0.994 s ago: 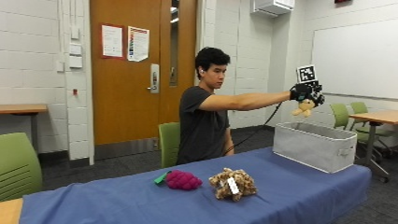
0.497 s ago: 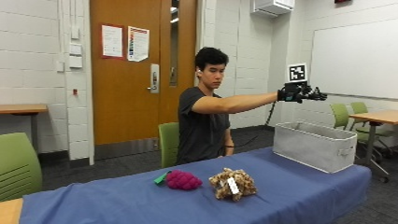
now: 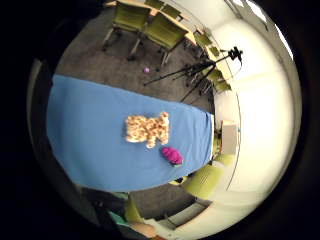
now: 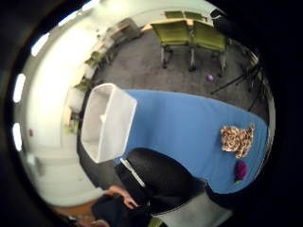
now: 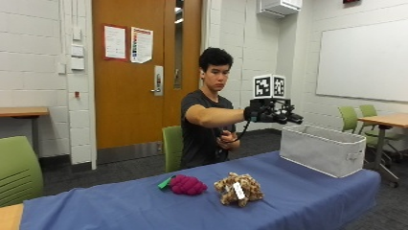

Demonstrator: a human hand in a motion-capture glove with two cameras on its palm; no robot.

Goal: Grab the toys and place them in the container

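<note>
Blue-clothed desk (image 5: 306, 201): the gloved right hand (image 5: 273, 115) swings back from the container (image 5: 322, 148), grip wide and empty — spotted plush (image 5: 238, 189), purple toy (image 5: 187, 184) wait at eight o'clock.

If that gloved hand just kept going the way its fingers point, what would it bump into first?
Probably nothing on the table. In the outside view the gloved right hand points level toward the whiteboard side, above the grey container, so its line seems to pass over the rim. Depth is hard to judge.
</note>
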